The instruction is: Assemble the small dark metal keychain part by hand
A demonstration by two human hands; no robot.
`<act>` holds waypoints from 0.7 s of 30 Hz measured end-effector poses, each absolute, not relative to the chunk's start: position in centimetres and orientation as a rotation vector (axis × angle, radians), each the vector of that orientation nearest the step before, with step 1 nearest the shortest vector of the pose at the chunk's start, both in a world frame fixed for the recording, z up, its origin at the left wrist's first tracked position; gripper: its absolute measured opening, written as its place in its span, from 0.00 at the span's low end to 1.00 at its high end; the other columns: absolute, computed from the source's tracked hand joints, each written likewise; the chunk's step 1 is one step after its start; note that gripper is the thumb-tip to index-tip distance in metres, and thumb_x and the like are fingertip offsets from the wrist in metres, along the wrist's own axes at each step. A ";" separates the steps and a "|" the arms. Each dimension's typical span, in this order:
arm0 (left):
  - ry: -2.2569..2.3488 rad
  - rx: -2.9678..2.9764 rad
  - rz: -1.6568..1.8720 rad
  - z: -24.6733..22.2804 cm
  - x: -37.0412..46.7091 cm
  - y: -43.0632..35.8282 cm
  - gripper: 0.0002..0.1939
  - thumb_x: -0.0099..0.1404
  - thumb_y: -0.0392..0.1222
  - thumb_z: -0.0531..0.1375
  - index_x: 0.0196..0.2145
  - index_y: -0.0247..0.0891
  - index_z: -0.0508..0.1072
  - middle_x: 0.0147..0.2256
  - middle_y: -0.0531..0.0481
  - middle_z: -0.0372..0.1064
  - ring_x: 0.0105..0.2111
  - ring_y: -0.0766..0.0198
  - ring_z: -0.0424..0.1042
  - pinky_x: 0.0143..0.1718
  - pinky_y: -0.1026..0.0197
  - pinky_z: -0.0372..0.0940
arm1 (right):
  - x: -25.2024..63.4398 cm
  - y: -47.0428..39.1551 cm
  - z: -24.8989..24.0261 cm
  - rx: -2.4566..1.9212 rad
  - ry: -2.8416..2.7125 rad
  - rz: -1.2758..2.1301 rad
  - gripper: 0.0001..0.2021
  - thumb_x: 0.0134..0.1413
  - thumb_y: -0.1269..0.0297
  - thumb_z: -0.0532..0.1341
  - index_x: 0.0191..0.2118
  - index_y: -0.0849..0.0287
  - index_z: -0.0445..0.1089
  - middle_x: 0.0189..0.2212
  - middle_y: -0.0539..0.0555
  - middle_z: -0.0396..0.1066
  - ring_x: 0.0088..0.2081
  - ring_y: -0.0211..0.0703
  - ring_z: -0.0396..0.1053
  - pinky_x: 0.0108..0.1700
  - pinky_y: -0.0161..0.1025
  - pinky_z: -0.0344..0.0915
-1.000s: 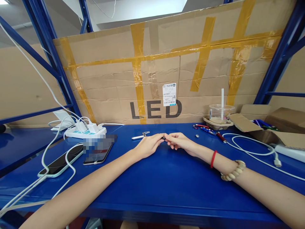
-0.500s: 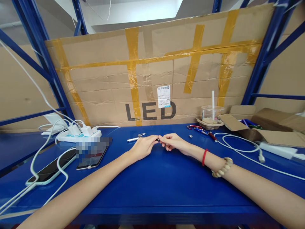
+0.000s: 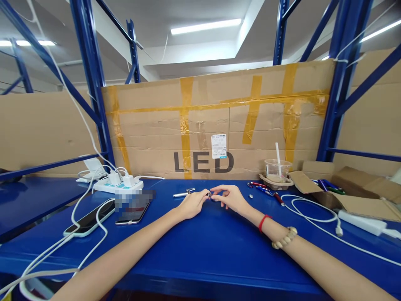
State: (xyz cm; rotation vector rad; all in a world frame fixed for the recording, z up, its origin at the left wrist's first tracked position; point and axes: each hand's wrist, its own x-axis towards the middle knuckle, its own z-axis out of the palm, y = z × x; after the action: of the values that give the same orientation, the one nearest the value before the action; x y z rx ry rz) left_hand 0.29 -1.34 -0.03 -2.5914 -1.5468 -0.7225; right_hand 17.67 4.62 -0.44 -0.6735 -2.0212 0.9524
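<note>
Near the middle of the blue tabletop point(image 3: 188, 251), my left hand point(image 3: 193, 204) pinches a small dark, shiny piece point(image 3: 209, 194) between thumb and fingertips. My right hand point(image 3: 232, 198) is just right of it, thumb and forefinger slightly parted close to the piece; whether they touch it is too small to tell. Behind my left hand lies a silver pen-like part point(image 3: 181, 195) with a clip-like metal piece point(image 3: 190, 190) at its right end. A tiny silver part point(image 3: 251, 196) rests right of my right hand.
Two phones point(image 3: 133, 212) point(image 3: 90, 217) and a white power strip point(image 3: 117, 184) with cables are at left. Pens point(image 3: 265, 190), a plastic cup point(image 3: 277, 169), a coiled white cable point(image 3: 308, 215) and an open cardboard box point(image 3: 360, 205) are at right. Cardboard point(image 3: 150, 138) stands behind.
The camera view has tilted up, showing more ceiling. My right thumb and forefinger have parted slightly from the small dark piece, which stays at my left fingertips.
</note>
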 end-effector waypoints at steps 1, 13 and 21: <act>-1.546 -2.604 -0.722 -0.1 0.3 -1.3 0.11 0.67 0.40 0.40 0.39 0.39 0.60 0.34 0.51 0.68 0.33 0.64 0.68 0.34 0.64 0.60 | 17.7 4.7 -0.4 -0.635 -2.052 0.881 0.19 0.40 0.53 0.62 0.37 0.62 0.71 0.29 0.54 0.69 0.16 0.30 0.62 0.13 0.28 0.59; -1.505 -2.665 -0.578 0.4 0.6 -2.6 0.12 0.67 0.40 0.40 0.41 0.40 0.60 0.31 0.51 0.68 0.30 0.63 0.68 0.29 0.65 0.58 | 18.9 3.8 1.6 -0.430 -2.534 -0.114 0.13 0.54 0.72 0.49 0.29 0.57 0.70 0.30 0.52 0.69 0.27 0.36 0.66 0.27 0.32 0.56; -1.548 -2.663 -0.562 0.2 0.5 -2.5 0.12 0.66 0.41 0.40 0.43 0.40 0.58 0.28 0.52 0.65 0.27 0.63 0.67 0.27 0.65 0.57 | 18.7 3.5 1.9 -0.464 -2.557 -0.052 0.09 0.53 0.72 0.52 0.26 0.59 0.66 0.26 0.51 0.66 0.28 0.36 0.64 0.29 0.31 0.55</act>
State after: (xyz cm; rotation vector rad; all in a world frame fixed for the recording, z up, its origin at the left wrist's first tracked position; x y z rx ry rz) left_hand 0.55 -2.47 0.17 -2.6627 -1.5478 -0.5615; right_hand 18.71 3.51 1.91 -0.4635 -2.5571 -0.0522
